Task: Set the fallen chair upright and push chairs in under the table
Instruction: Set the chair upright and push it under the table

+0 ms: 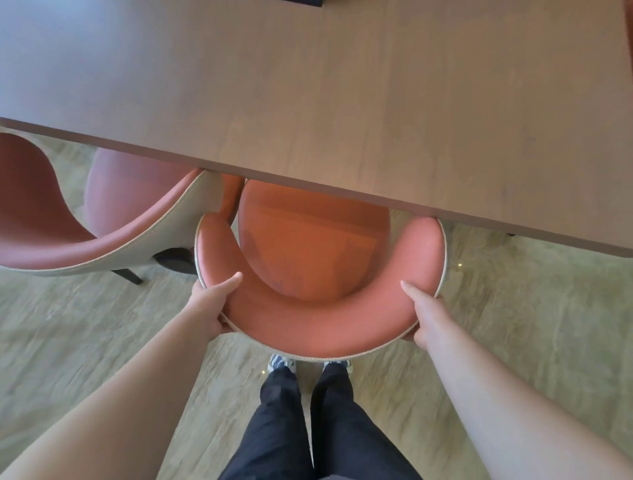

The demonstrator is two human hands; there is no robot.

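An orange-red chair with a curved padded backrest stands upright right in front of me. The front of its seat is tucked under the edge of the brown wooden table. My left hand grips the left end of the backrest, thumb on top. At the right end, my right hand holds the backrest the same way. A second chair of the same kind stands upright to the left, its armrest touching the first chair, its seat partly under the table.
The floor is pale wood-grain. My legs in dark trousers and my shoes stand just behind the held chair. A dark object sits at the table's far edge. A dark chair leg shows under the left chair.
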